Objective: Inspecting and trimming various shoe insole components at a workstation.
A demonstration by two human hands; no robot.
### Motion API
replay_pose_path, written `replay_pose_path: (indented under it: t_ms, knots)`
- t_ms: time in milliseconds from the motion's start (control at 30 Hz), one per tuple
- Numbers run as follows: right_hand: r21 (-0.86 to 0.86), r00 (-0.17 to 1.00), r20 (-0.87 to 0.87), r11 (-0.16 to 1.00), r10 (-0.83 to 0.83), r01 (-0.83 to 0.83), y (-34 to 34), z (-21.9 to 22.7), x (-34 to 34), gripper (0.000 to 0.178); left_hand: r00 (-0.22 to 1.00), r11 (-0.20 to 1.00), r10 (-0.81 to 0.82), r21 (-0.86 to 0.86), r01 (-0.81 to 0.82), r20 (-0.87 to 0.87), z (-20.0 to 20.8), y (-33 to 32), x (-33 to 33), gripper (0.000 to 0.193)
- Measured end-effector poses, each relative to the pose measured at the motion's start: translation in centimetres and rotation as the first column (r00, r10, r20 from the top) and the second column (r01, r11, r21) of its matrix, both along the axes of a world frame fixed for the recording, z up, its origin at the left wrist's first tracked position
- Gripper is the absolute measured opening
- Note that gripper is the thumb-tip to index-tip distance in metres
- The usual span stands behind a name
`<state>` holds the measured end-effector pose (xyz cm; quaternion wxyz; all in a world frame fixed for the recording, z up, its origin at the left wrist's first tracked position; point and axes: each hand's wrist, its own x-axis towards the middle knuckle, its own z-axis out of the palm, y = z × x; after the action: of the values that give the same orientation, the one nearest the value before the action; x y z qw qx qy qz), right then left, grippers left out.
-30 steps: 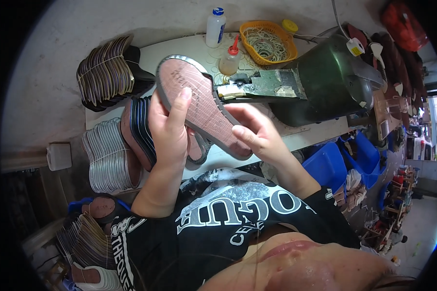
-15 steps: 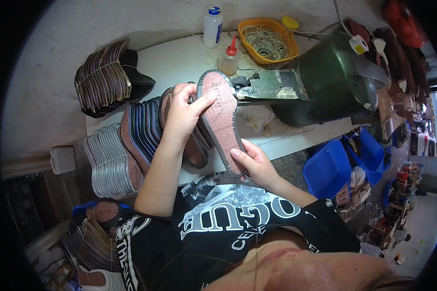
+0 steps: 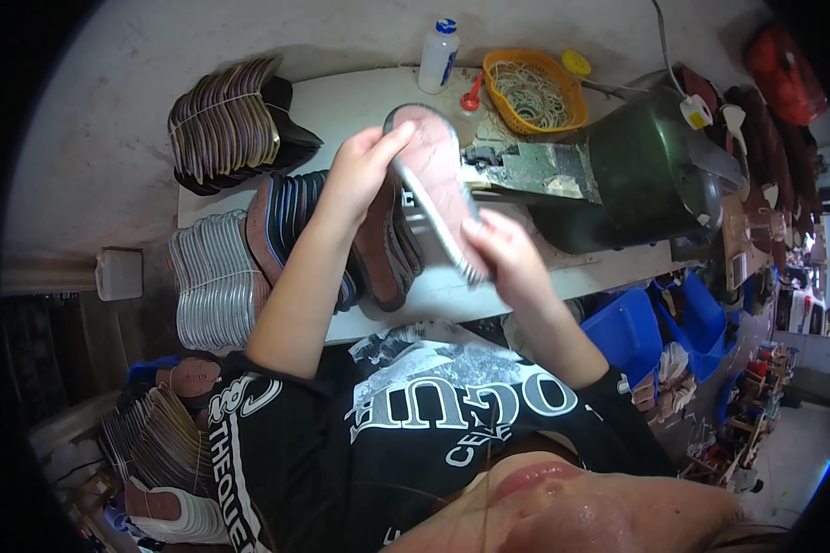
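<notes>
A pinkish-brown shoe sole (image 3: pixel 436 175) with a dark grey rim is held up over the table, tilted and slightly blurred. Near its upper end, my left hand (image 3: pixel 360 170) grips it with the thumb on the face. The lower end is pinched in my right hand (image 3: pixel 509 251), thumb on top and fingers hidden underneath. Just beyond the sole is the arm of a green machine (image 3: pixel 641 175). Below my left hand, several loose brown soles (image 3: pixel 378 263) lie beside a row of dark soles with blue edges (image 3: pixel 297 214).
Silver-edged soles (image 3: pixel 214 281) are tied in a bundle at the left; another tied bundle (image 3: pixel 223 120) is behind. A white bottle (image 3: pixel 438 60), a red-tipped bottle (image 3: pixel 468 115) and a yellow basket (image 3: pixel 537 88) of bands stand at the back. Blue bins (image 3: pixel 625 334) sit at right.
The sole has tilted so that its pale side edge shows. My right hand has risen with its lower end. The whole view has shifted slightly.
</notes>
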<state>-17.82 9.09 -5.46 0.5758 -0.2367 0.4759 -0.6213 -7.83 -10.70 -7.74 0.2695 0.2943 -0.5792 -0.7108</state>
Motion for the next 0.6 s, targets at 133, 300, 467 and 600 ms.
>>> replay_pose_path:
  t_ms: [133, 300, 467, 600]
  knots:
    - [-0.040, 0.963, -0.252, 0.993, 0.095, -0.109, 1.3, -0.1, 4.6, 0.030, 0.943, 0.848, 0.316, -0.479, -0.228, 0.109, -1.1, -1.8, 9.1, 0.039]
    - [0.357, 0.122, -0.922, 0.928, 0.368, -0.102, -0.2, -4.5, 4.0, 0.047, 0.160, 0.754, 0.594, -0.615, 0.231, 0.788, -4.4, -2.0, 14.7, 0.076]
    - [0.353, 0.457, -0.765, 0.890, 0.453, -0.289, -0.6, -0.1, 3.8, 0.047, 0.372, 0.647, 0.663, -0.747, 0.153, 0.650, -4.7, -0.1, 15.9, 0.079]
    - [0.253, 0.579, -0.729, 0.929, 0.366, -0.269, 0.7, -2.4, 4.1, 0.036, 0.617, 0.678, 0.588, -0.735, -0.023, 0.523, -2.2, 1.0, 15.3, 0.072]
